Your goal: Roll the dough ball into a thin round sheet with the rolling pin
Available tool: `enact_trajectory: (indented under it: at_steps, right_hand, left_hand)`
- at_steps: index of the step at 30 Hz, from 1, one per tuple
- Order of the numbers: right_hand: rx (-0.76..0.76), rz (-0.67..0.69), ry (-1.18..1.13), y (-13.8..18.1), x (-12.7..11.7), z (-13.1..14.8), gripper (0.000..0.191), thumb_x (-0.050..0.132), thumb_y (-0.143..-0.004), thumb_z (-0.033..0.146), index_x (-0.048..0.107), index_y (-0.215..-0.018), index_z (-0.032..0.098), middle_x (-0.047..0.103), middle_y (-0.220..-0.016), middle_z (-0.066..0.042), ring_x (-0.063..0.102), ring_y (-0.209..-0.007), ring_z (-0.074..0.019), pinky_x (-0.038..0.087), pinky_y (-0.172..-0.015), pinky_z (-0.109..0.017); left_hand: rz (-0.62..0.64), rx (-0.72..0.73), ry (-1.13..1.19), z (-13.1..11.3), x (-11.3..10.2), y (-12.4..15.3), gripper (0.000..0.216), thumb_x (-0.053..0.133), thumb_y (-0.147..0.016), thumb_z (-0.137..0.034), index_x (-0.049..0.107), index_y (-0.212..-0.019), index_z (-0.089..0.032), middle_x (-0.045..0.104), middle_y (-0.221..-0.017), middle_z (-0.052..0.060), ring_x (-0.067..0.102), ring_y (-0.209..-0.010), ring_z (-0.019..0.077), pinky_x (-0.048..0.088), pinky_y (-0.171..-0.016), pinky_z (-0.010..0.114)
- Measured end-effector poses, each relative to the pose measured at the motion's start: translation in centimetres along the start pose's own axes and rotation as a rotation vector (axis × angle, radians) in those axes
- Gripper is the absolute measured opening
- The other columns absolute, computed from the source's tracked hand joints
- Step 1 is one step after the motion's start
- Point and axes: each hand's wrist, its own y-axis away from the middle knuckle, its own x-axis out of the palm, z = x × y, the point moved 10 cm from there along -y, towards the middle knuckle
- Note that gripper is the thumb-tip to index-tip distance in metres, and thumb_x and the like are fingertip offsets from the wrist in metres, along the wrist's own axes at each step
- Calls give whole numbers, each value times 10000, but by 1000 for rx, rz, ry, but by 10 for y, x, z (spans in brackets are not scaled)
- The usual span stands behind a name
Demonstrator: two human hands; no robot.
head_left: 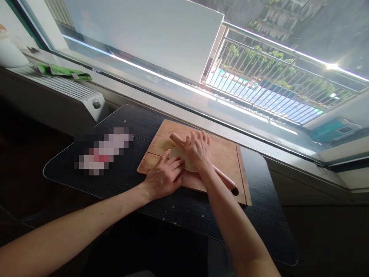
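Dark table (138, 120): wooden board (227, 154); dough (188, 163) upon it, left hand (165, 175) at left edge, unclenched; rolling pin (225, 178) beneath right hand (198, 150), grasp unclear from here.

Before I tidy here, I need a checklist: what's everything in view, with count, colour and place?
Window: 1, clear, across the top
Table: 1, black, below window
Board: 1, light brown, on table
Dough: 1, whitish, on board
Rolling pin: 1, light brown, over dough
Pixelated item: count unclear, pinkish and red, table's left side
Crumbs: several, white, table's near side
Radiator: 1, white, left of table
Cloth: 1, green, on radiator
Vessel: 1, white, far left, partly cut off
Panel: 1, pale grey, beyond window
Railing: 1, silvery, outside
Trees: several, green, beyond railing
Arms: 2, bare, lower foreground
Left hand: 1, bare, at dough's left edge
Right hand: 1, bare, on rolling pin
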Motion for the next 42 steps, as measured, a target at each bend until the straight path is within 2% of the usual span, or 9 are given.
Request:
enact_trajectory:
  at_steps: [4, 9, 15, 19, 22, 25, 30, 36, 42]
  right_hand:
    - [187, 77, -22, -9, 6, -24, 406, 285, -1017, 332, 635, -1120, 152, 595, -1292, -173, 449, -1287, -304, 334, -1070, -470]
    - [-44, 63, -20, 0, 4, 8, 381, 318, -1022, 396, 626, -1135, 201, 601, -1301, -124, 400, -1327, -281, 297, -1104, -466]
    - [116, 226, -22, -8, 18, -18, 466, 232, -1033, 377, 635, -1180, 196, 597, -1318, -142, 417, -1328, -298, 319, -1089, -484]
    - [-59, 137, -22, -3, 15, 3, 515, 289, -1021, 480, 533, -1355, 173, 454, -1502, -144, 285, -1444, -307, 234, -1156, -491]
    - [25, 119, -2, -11, 14, -10, 547, 287, -1019, 487, 493, -1396, 147, 372, -1559, -168, 241, -1473, -324, 202, -1164, -542]
    - [116, 166, -8, -15, 18, -21, 540, 244, -1028, 463, 507, -1379, 148, 407, -1534, -175, 288, -1459, -326, 249, -1147, -538]
    - [-116, 134, 1, -8, 15, 8, 578, 297, -1020, 494, 442, -1437, 121, 408, -1537, -174, 241, -1482, -306, 211, -1184, -494]
    - [111, 183, 11, -29, 17, -35, 490, 233, -1039, 407, 550, -1305, 145, 507, -1444, -181, 369, -1408, -318, 307, -1118, -514]
    - [-65, 114, 6, -18, 18, -5, 530, 287, -1022, 458, 508, -1361, 115, 457, -1501, -170, 279, -1460, -319, 250, -1157, -502]
  left_hand:
    - [-10, 13, -16, 0, -1, 0, 333, 481, -939, -246, 694, -1160, -117, 708, -1213, 124, 629, -1170, 261, 281, -1192, 547]
    - [-5, 7, 2, 0, -1, 0, 327, 483, -935, -226, 687, -1174, -135, 713, -1206, 105, 624, -1182, 247, 252, -1206, 542]
    - [-22, 27, -14, -2, -2, 1, 334, 478, -940, -240, 685, -1162, -98, 710, -1207, 127, 630, -1168, 261, 277, -1190, 545]
    - [-12, 15, 3, -1, -1, 1, 329, 494, -932, -235, 685, -1171, -115, 710, -1210, 114, 622, -1184, 254, 260, -1204, 534]
    - [-28, 21, 0, -2, -3, 0, 323, 492, -931, -232, 692, -1153, -111, 712, -1205, 119, 633, -1165, 255, 264, -1202, 540]
    - [-39, 28, -6, -3, -4, 0, 325, 485, -931, -227, 693, -1146, -101, 716, -1196, 123, 639, -1152, 261, 259, -1200, 558]
    - [-27, 14, 9, -1, -3, 0, 319, 499, -921, -219, 695, -1155, -125, 715, -1199, 111, 632, -1169, 255, 266, -1203, 542]
    - [-36, 16, -1, -2, -3, 0, 335, 492, -916, -217, 694, -1166, -121, 711, -1204, 120, 635, -1156, 259, 268, -1199, 558]
    - [-32, 12, 4, -2, -3, 0, 324, 492, -925, -235, 696, -1157, -136, 716, -1195, 107, 631, -1162, 255, 260, -1203, 553]
